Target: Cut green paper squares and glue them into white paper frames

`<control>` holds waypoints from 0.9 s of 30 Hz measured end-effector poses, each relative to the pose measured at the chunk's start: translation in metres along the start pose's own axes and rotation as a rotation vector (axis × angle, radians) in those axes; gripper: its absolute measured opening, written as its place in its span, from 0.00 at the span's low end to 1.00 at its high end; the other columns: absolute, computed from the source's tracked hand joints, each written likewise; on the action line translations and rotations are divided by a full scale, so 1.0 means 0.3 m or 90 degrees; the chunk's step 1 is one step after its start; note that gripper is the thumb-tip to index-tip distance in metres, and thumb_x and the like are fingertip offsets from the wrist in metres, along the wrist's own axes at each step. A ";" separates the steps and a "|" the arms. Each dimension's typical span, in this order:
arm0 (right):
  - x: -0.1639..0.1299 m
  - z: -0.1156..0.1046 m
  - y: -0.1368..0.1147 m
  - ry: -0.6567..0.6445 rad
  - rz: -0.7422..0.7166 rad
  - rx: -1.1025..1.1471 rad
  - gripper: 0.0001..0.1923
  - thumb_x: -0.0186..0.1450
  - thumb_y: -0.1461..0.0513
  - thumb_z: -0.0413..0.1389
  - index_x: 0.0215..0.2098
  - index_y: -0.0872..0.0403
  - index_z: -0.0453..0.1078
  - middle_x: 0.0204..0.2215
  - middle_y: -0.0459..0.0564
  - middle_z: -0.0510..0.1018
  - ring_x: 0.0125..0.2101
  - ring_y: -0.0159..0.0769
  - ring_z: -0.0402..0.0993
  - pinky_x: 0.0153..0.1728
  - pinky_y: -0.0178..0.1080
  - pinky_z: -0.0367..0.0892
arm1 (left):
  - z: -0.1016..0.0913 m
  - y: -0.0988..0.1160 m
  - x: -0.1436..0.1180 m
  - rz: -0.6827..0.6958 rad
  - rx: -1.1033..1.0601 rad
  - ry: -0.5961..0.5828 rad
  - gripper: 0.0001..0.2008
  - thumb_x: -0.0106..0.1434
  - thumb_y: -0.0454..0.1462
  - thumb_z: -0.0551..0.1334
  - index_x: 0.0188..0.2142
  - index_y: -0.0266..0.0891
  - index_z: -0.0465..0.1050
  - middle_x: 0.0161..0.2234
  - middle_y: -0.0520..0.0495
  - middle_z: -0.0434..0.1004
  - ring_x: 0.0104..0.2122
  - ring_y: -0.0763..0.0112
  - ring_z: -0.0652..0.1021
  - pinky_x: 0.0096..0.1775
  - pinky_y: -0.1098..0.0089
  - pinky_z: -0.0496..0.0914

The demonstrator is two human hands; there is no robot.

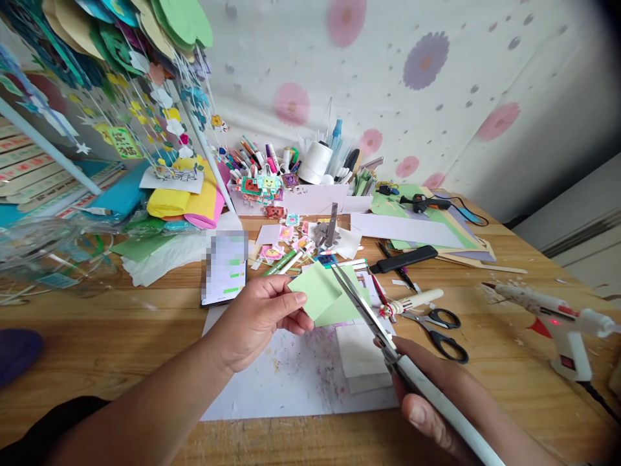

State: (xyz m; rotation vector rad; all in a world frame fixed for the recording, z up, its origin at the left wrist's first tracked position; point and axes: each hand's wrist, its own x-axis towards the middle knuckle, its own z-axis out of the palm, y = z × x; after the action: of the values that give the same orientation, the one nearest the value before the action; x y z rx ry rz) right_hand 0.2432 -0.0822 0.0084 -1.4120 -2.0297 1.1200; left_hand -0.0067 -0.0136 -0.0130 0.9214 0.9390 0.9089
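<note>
My left hand (272, 304) pinches a light green piece of paper (317, 291) between thumb and fingers, above the white work sheet. Another green paper piece (347, 307) shows behind its right edge; whether the two are joined I cannot tell. My right hand (427, 388) is closed round long-bladed scissors (363, 310), seen nearly edge-on. Their blades point up and away, with the tips close to the right side of the green paper. Below them a folded white paper (363, 359) lies on the stained white sheet (272, 382).
Black-handled scissors (444, 333) and a glue gun (557, 320) lie to the right. A phone (226, 268) lies left of the papers. Behind are markers (281, 259), small drawn cutouts (272, 252) and a pen holder (310, 197). Paper strings (169, 123) hang at upper left.
</note>
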 end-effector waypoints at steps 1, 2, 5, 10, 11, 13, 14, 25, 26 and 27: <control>-0.001 -0.001 0.002 0.006 -0.005 0.004 0.29 0.64 0.42 0.45 0.51 0.51 0.69 0.26 0.48 0.78 0.27 0.39 0.74 0.27 0.34 0.70 | 0.001 0.002 -0.001 0.005 -0.007 0.002 0.07 0.55 0.37 0.66 0.25 0.35 0.72 0.21 0.53 0.76 0.22 0.75 0.77 0.25 0.77 0.70; -0.004 -0.001 0.005 0.012 -0.010 0.006 0.29 0.63 0.41 0.45 0.50 0.50 0.69 0.25 0.48 0.78 0.26 0.39 0.75 0.26 0.34 0.69 | 0.001 0.005 -0.002 0.011 -0.015 0.003 0.07 0.54 0.37 0.66 0.24 0.36 0.72 0.20 0.54 0.75 0.21 0.75 0.77 0.24 0.77 0.69; -0.015 0.004 0.014 0.015 -0.020 -0.001 0.30 0.63 0.41 0.45 0.49 0.50 0.71 0.22 0.48 0.77 0.23 0.39 0.74 0.23 0.34 0.69 | 0.004 0.013 -0.002 0.026 -0.048 0.010 0.06 0.53 0.36 0.67 0.25 0.36 0.72 0.20 0.55 0.75 0.20 0.76 0.77 0.22 0.79 0.67; -0.031 0.022 0.019 0.012 -0.007 -0.010 0.31 0.63 0.41 0.46 0.51 0.52 0.70 0.24 0.48 0.78 0.25 0.39 0.75 0.26 0.34 0.71 | 0.004 0.014 0.002 0.037 -0.052 0.005 0.05 0.53 0.34 0.67 0.24 0.36 0.73 0.20 0.54 0.75 0.20 0.76 0.77 0.21 0.79 0.64; -0.031 0.024 0.017 0.011 -0.005 -0.011 0.31 0.63 0.41 0.46 0.51 0.53 0.70 0.24 0.49 0.78 0.25 0.39 0.75 0.27 0.34 0.71 | 0.004 0.012 0.002 0.041 -0.043 0.002 0.05 0.53 0.34 0.66 0.23 0.36 0.73 0.19 0.53 0.74 0.20 0.77 0.77 0.21 0.79 0.64; -0.030 0.026 0.013 0.005 -0.002 -0.014 0.31 0.63 0.41 0.46 0.51 0.53 0.70 0.25 0.49 0.78 0.25 0.39 0.75 0.26 0.33 0.71 | 0.003 0.008 0.002 0.047 -0.024 0.000 0.06 0.54 0.34 0.66 0.23 0.36 0.72 0.19 0.53 0.74 0.20 0.77 0.76 0.21 0.79 0.63; -0.028 0.027 0.011 0.001 -0.001 -0.014 0.31 0.63 0.41 0.46 0.51 0.53 0.70 0.25 0.49 0.78 0.25 0.39 0.74 0.26 0.33 0.70 | 0.003 0.007 0.002 0.048 -0.017 0.000 0.06 0.54 0.34 0.66 0.23 0.36 0.72 0.19 0.53 0.74 0.20 0.77 0.76 0.21 0.79 0.63; -0.003 0.022 -0.003 -0.028 -0.020 0.012 0.31 0.62 0.40 0.45 0.49 0.52 0.70 0.24 0.48 0.76 0.25 0.40 0.72 0.24 0.35 0.65 | -0.001 0.010 0.002 0.046 0.014 0.016 0.06 0.53 0.34 0.65 0.22 0.36 0.71 0.19 0.53 0.74 0.20 0.78 0.74 0.22 0.77 0.62; -0.001 0.023 0.000 -0.038 -0.021 0.028 0.30 0.62 0.40 0.46 0.48 0.52 0.70 0.24 0.48 0.76 0.25 0.40 0.72 0.24 0.35 0.65 | -0.001 0.010 0.002 0.046 0.010 0.013 0.06 0.53 0.34 0.65 0.22 0.36 0.71 0.19 0.53 0.74 0.20 0.78 0.74 0.23 0.77 0.62; 0.001 0.024 0.004 -0.051 -0.019 0.038 0.30 0.62 0.40 0.46 0.48 0.52 0.70 0.24 0.48 0.76 0.25 0.39 0.71 0.24 0.35 0.65 | -0.002 0.010 0.002 0.046 0.006 0.011 0.07 0.53 0.34 0.66 0.22 0.36 0.71 0.19 0.53 0.74 0.20 0.78 0.74 0.23 0.77 0.62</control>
State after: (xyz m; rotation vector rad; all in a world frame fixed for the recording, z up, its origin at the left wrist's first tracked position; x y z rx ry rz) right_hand 0.2385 -0.0846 0.0033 -1.3237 -2.0470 1.2314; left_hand -0.0078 -0.0119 -0.0104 0.9623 0.9294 0.9761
